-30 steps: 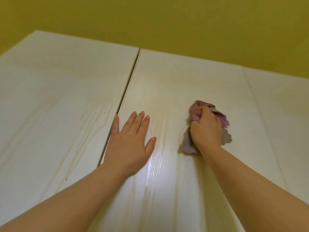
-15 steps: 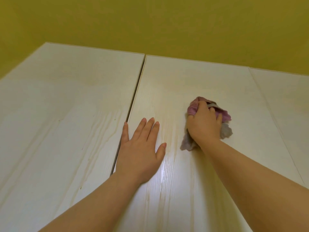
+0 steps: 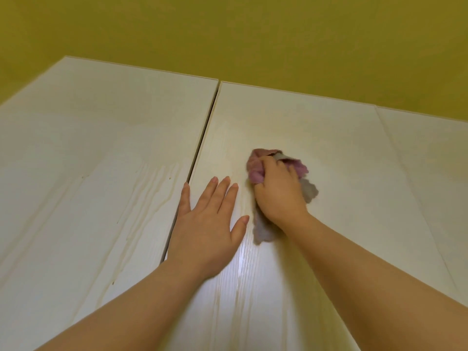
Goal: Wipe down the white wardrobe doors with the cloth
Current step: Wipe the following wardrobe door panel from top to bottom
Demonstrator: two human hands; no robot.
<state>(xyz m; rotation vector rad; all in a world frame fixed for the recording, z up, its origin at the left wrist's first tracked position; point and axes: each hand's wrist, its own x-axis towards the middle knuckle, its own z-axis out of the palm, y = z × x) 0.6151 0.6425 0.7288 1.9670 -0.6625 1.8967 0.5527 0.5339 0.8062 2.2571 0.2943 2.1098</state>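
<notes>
White wood-grain wardrobe doors fill the view: a left door (image 3: 88, 186), a middle door (image 3: 329, 138) and a narrow right panel (image 3: 430, 160). My right hand (image 3: 278, 193) grips a crumpled pink and grey cloth (image 3: 255, 171) and presses it against the middle door. My left hand (image 3: 207, 224) lies flat on the same door with straight fingers, its little finger along the dark gap (image 3: 202, 138) between the left and middle doors. The two hands are close together, a finger's width apart.
A mustard-yellow wall or ceiling (image 3: 253, 34) runs above the top edges of the doors. A bright glare patch (image 3: 240, 264) shines on the middle door below my left hand.
My right hand with the cloth has slid left across the middle door, closer to my left hand. The view has tilted, so the door tops sit lower in the frame.
</notes>
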